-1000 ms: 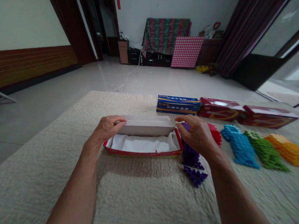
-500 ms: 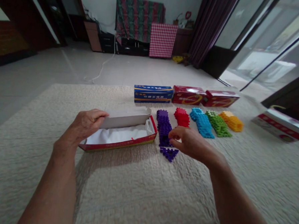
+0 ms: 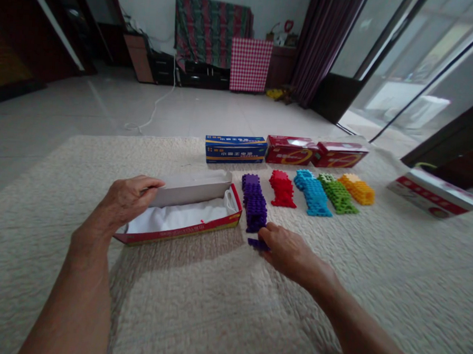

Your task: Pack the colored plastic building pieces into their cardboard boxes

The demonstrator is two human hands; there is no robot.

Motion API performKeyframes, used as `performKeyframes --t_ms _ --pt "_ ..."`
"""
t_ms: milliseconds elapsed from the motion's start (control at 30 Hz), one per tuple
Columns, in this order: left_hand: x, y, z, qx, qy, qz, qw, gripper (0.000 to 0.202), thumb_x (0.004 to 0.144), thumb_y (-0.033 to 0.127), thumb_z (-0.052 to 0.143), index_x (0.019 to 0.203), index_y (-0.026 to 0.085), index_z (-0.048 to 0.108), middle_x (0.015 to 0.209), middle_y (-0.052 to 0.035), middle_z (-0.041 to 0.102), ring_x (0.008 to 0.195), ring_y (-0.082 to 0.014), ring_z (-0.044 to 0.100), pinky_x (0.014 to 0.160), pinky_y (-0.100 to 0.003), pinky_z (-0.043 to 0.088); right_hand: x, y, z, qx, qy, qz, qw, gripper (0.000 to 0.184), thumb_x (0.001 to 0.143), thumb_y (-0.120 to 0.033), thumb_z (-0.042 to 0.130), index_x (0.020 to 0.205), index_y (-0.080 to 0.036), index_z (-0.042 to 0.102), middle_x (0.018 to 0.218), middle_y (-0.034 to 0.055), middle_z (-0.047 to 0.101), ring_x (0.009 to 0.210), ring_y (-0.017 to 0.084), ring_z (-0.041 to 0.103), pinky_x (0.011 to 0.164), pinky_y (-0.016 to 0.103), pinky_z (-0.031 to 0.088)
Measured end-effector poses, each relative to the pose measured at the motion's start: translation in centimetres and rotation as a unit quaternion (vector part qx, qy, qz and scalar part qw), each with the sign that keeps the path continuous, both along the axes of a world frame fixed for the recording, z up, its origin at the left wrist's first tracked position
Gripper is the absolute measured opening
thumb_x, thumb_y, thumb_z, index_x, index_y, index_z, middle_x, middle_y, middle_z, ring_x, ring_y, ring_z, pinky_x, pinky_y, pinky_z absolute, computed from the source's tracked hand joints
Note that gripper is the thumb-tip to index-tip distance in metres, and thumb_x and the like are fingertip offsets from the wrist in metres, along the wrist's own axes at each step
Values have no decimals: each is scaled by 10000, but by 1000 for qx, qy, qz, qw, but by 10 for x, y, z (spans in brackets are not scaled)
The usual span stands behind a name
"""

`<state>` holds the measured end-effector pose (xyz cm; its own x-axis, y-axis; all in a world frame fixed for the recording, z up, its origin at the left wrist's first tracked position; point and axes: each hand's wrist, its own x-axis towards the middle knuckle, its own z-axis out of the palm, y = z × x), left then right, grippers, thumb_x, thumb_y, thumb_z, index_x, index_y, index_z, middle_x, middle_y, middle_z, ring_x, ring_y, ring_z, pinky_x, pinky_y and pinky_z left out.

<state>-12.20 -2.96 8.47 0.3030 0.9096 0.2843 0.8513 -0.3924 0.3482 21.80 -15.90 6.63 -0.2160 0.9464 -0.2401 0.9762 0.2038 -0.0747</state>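
Note:
My left hand pinches the raised flap of an open red cardboard box at its left end. White cloth lines the inside of the box. To the right of the box, my right hand has its fingers closed on a small purple triangular building piece, partly hidden by the fingers and tilted. Just beyond it lies a row of stacked purple building pieces. Farther right are rows of red pieces, blue pieces, green pieces and yellow pieces.
A blue box and two red boxes stand in a line behind the pieces. A white and red box sits at the right. Everything rests on a quilted beige mat; a white cable crosses the tiled floor beyond.
My right hand has come down and nearer, from above the purple row to the triangular piece, which it has gripped and tilted. My left hand stays on the flap; the view has shifted slightly.

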Motion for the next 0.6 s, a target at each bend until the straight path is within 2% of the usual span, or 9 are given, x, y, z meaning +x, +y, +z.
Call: performKeyframes --t_ms 133,367,600 --pt "-3 3 -5 7 -5 -5 1000 388 819 324 441 1015 148 727 1058 -89 744 975 -230 684 920 -356 500 6 3 3 -16 39 7 999 145 861 -146 529 933 -160 653 976 96 666 866 218 653 688 303 443" --pt "-2 2 -4 3 1 5 1000 396 808 348 438 1005 166 730 1058 -72 748 972 -236 687 925 -365 506 15 12 3 56 77 -28 995 237 812 -104 585 1043 -158 594 1022 101 669 939 225 644 761 306 455" --pt "-1 2 -3 4 -1 14 1000 414 805 369 437 1006 163 734 1054 -77 748 966 -232 687 916 -343 504 18 17 -5 114 71 -26 991 342 807 -149 620 1141 -163 547 1080 104 594 987 232 604 789 325 457"
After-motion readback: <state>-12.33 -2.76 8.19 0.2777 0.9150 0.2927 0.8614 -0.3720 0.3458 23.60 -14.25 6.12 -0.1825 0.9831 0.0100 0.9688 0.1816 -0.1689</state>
